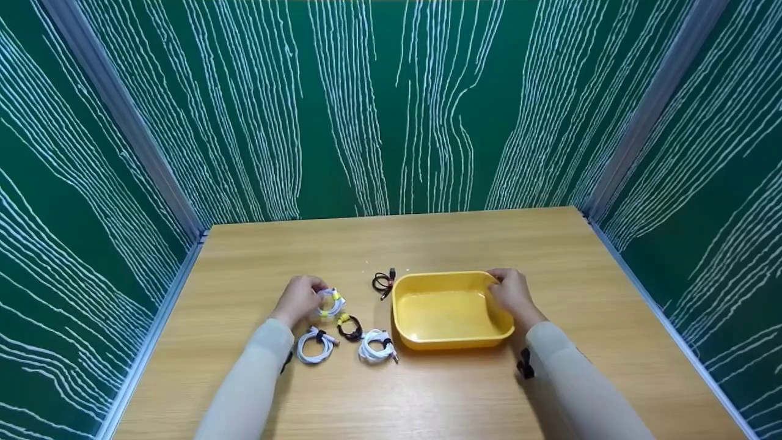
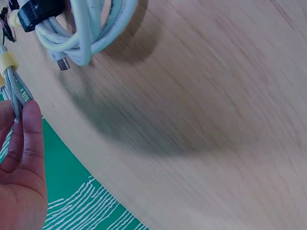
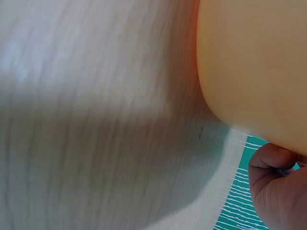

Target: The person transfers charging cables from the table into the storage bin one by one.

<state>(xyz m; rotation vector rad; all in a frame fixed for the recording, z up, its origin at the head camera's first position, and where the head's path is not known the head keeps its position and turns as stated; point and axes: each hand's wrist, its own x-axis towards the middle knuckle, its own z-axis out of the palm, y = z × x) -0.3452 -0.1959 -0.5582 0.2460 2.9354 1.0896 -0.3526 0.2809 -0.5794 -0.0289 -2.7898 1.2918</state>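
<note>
My left hand [image 1: 299,299] pinches a coiled white cable [image 1: 330,303] with yellow ties; in the left wrist view its strands [image 2: 14,86] sit between thumb and fingertips. My right hand [image 1: 512,293] grips the far right rim of a yellow plastic basin [image 1: 452,311], thumb over the edge. In the right wrist view the basin's outer wall [image 3: 254,67] fills the upper right, with curled fingers [image 3: 272,158] at its rim. Just below the left hand lies another white coiled cable [image 1: 314,347] with a black strap. A black cable [image 1: 349,328] with a yellow tie is beside it.
A thicker white coiled cable [image 1: 377,346] lies near the basin's lower left corner. A thin black cable [image 1: 383,282] rests by its upper left corner. Green panels [image 1: 391,110] with white streaks stand along the back and sides of the wooden table [image 1: 427,391].
</note>
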